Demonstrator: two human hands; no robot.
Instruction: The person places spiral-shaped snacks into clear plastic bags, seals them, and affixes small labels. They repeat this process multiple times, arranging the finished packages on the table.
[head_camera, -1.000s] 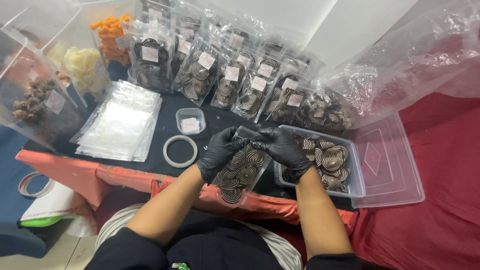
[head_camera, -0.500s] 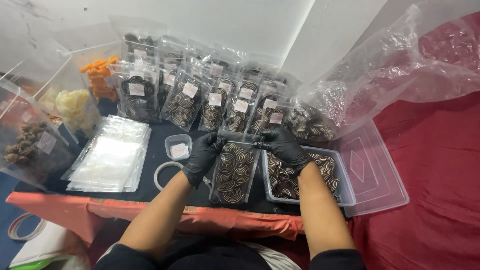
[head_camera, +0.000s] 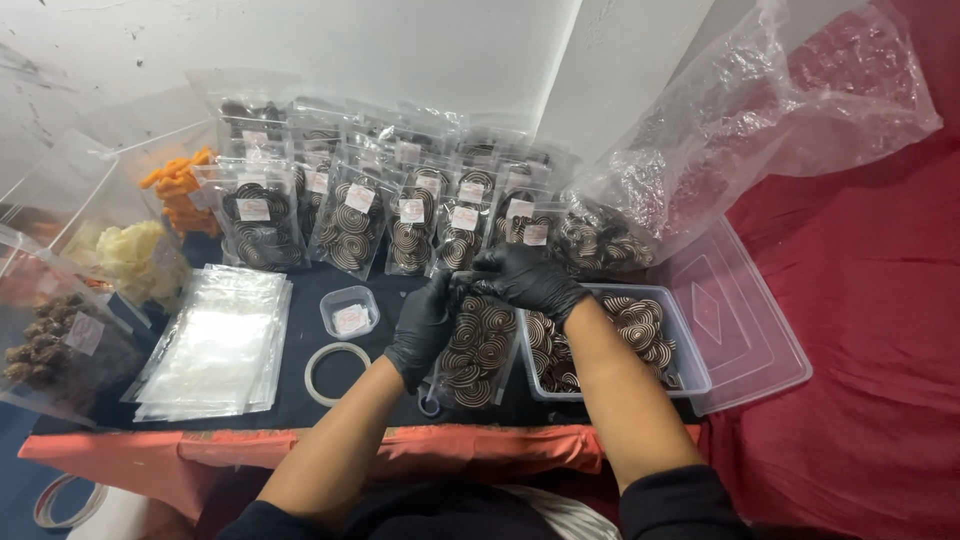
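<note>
Both hands wear black gloves. My left hand (head_camera: 423, 325) grips the left edge of a clear pouch (head_camera: 478, 350) filled with dark spiral-patterned snack discs, which lies on the black table top. My right hand (head_camera: 528, 280) pinches the pouch's top edge. Just right of the pouch stands a clear plastic tub (head_camera: 690, 365) holding more spiral discs.
Rows of filled, labelled pouches (head_camera: 350, 225) stand behind. A stack of empty clear bags (head_camera: 215, 345), a small tub of labels (head_camera: 350, 312) and a tape ring (head_camera: 335, 372) lie at left. Clear boxes of other snacks (head_camera: 60, 330) sit far left. A big plastic bag (head_camera: 740, 130) and a lid (head_camera: 745, 320) are right.
The view has tilted up and shifted. Both hands have moved up to the pouch's top edge, and the pouch now lies flat on the table beside the tub.
</note>
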